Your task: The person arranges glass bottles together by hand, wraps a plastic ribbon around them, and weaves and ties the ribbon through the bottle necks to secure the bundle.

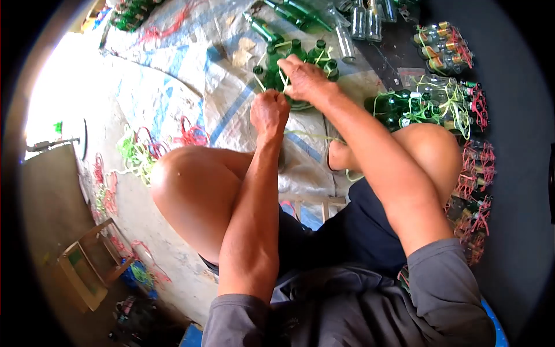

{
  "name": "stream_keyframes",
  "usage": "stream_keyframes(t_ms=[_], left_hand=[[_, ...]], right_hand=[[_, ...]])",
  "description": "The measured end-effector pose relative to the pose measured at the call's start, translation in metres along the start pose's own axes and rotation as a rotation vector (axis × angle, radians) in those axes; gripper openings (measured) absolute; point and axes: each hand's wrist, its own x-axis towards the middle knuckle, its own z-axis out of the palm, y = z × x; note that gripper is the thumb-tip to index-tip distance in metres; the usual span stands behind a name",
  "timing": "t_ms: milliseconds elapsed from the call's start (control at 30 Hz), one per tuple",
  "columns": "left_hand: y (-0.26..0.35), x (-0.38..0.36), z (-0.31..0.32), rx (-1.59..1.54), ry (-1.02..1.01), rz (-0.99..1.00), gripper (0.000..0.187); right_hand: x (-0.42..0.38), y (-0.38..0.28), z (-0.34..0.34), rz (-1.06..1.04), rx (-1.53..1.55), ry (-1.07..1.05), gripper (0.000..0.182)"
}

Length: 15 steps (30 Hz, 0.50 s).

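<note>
In front of me stands a cluster of green glass bottles (296, 47), upright and close together, with pale yellow-green plastic string (260, 84) running around their necks. My left hand (270, 113) is closed in a fist at the near left side of the cluster, and the string leads into it. Over the near bottles reaches my right hand (305, 80), its fingers bent around a stretch of the string beside the necks. The bottles' lower parts are partly hidden behind my hands. A loose tail of string trails from the cluster towards my right foot.
Loose green bottles (263, 28) and clear bottles (345, 43) lie beyond the cluster on a woven plastic sheet (231, 115). Tied bottle bundles (399, 107) line the right side. Tangled string (139, 153) and a wooden frame (87, 269) are at the left.
</note>
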Motion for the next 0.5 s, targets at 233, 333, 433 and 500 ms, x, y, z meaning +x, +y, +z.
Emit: stream_keyframes(t_ms=[233,333,433,500], left_hand=[[0.02,0.017,-0.018,0.327,-0.102,0.112,0.026],[0.016,0.026,-0.021,0.35,-0.147,0.176,0.024],[0.007,0.035,-0.033,0.287,-0.21,0.244,0.023],[0.012,0.048,-0.038,0.309,-0.224,0.291,0.022]], right_hand=[[0.001,0.0,-0.002,0.058,0.024,-0.074,0.047],[0.002,0.002,-0.001,0.041,0.02,-0.063,0.044],[0.0,0.004,0.0,0.018,0.075,-0.052,0.045],[0.001,0.003,-0.005,0.034,0.071,-0.019,0.043]])
